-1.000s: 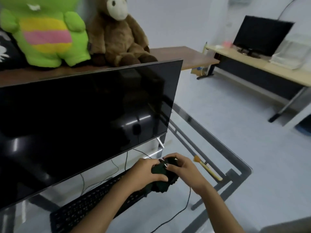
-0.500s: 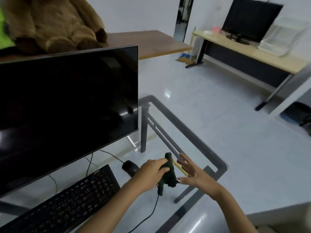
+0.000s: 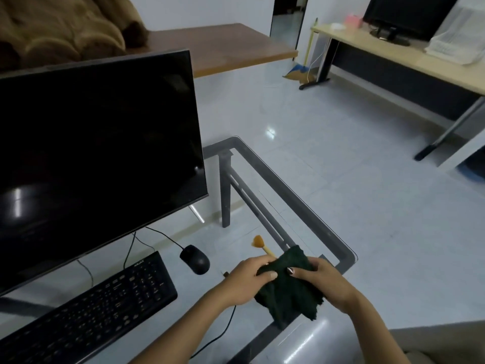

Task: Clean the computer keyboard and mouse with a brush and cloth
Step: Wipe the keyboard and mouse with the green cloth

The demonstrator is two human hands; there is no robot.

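the cloth (image 3: 288, 287) is looking like dark green, rough, nubbly fabric. the table (image 3: 309, 206) is showing clear, glossy glass on a grey matt metal frame. the monitor (image 3: 99, 153) is gleaming glossy black. the keyboard (image 3: 91, 316) and mouse (image 3: 195, 259) are looking like matt black plastic. the brush (image 3: 261, 245) is showing soft orange bristles on a pale, wood-like handle.

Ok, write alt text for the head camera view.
A person's left hand and right hand hold a dark green cloth above a glass desk. A brush lies behind the cloth, with a black mouse, a keyboard and a dark monitor to the left.
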